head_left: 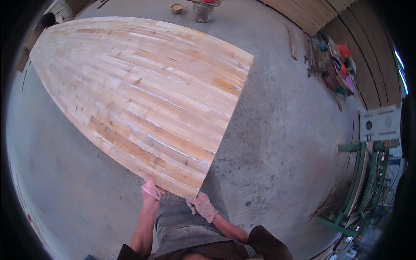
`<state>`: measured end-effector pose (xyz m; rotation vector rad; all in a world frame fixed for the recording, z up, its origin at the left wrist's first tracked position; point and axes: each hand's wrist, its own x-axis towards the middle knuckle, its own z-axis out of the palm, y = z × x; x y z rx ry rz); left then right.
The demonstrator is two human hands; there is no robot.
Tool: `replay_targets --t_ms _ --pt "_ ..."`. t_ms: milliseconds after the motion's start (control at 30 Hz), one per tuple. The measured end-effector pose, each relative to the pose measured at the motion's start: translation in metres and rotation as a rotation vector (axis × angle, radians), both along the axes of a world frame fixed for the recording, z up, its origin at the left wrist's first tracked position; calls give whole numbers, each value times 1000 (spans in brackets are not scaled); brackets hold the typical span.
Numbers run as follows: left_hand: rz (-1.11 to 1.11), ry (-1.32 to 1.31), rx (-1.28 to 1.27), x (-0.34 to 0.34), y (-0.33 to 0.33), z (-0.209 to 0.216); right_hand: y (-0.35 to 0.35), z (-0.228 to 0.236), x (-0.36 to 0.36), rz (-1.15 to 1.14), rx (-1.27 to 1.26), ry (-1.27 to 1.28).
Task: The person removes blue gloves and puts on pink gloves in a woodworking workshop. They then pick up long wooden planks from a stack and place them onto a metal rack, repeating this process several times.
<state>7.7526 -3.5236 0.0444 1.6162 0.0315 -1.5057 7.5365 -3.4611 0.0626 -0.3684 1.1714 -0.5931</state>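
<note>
A person looks down at a large panel (143,95) of pale and honey-coloured wooden strips glued edge to edge, which stretches away from the body over a grey concrete floor (281,143). Both hands grip the near short edge of the panel, just in front of the person's waist. The left hand (151,189) is closed over the edge toward the near left corner, fingers curled on top of the wood. The right hand (203,206) holds the near right corner, with the fingers wrapped under and around it. The two hands are near each other but apart. At the far end of the floor stand a bucket (203,11) and a small round tin (176,8). Stacked wooden boards (312,15) lean along the upper right wall, with a heap of colourful tools and scraps (336,69) below them. A green metal machine frame (364,182) stands at the right.
</note>
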Motion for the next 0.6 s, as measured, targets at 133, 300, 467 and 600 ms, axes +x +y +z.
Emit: replay_targets --t_ms 133,300,467,600 --pt "-131 -44 -39 6 -2 -18 -8 4 -11 26 -92 46" --pt "24 -28 -4 13 -11 -25 -20 14 -9 31 -70 -28" --pt "52 -12 22 9 -17 -15 -16 4 -1 -9 -73 -69" --pt "12 -16 6 19 0 -8 -8 7 1 23 -44 -70"
